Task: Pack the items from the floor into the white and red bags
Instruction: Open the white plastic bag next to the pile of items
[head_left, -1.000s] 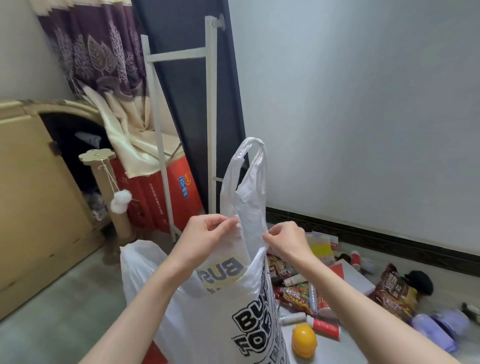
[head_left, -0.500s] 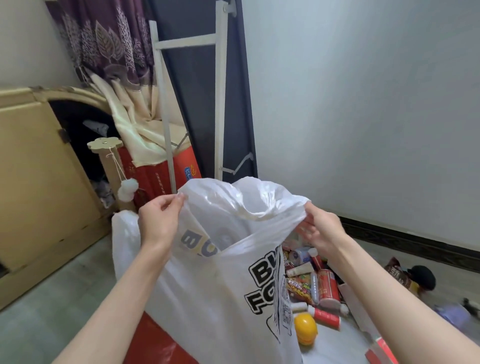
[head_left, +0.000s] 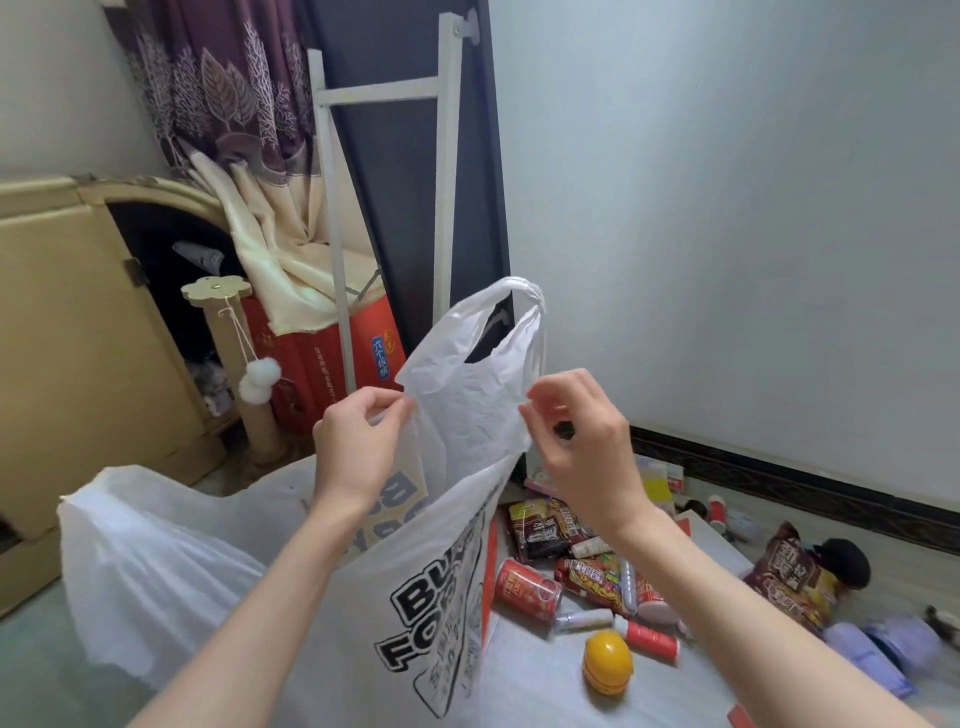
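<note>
A white plastic bag (head_left: 467, 415) with black lettering is held up in front of me, one handle loop standing above. My left hand (head_left: 358, 447) pinches the bag's rim at the left. My right hand (head_left: 582, 441) pinches the rim at the right, fingers curled. A second white bag (head_left: 156, 561) lies bunched at the lower left. On the floor to the right lie a red can (head_left: 527, 590), snack packets (head_left: 545, 525), a yellow round container (head_left: 608, 662), small tubes (head_left: 649, 636) and a brown snack bag (head_left: 795, 577). No red bag shows clearly.
A beige cabinet (head_left: 67, 332) stands at the left, with a cardboard scratching post (head_left: 228, 353) and red boxes (head_left: 332, 358) behind. A white metal rack (head_left: 447, 182) leans on a dark panel. Purple items (head_left: 883, 649) and a black cap (head_left: 847, 561) lie at the right by the wall's dark baseboard.
Half a second ago the bag's mouth was spread wide between my hands. Now my hands are closer together, the mouth is narrowed and a handle loop stands up again.
</note>
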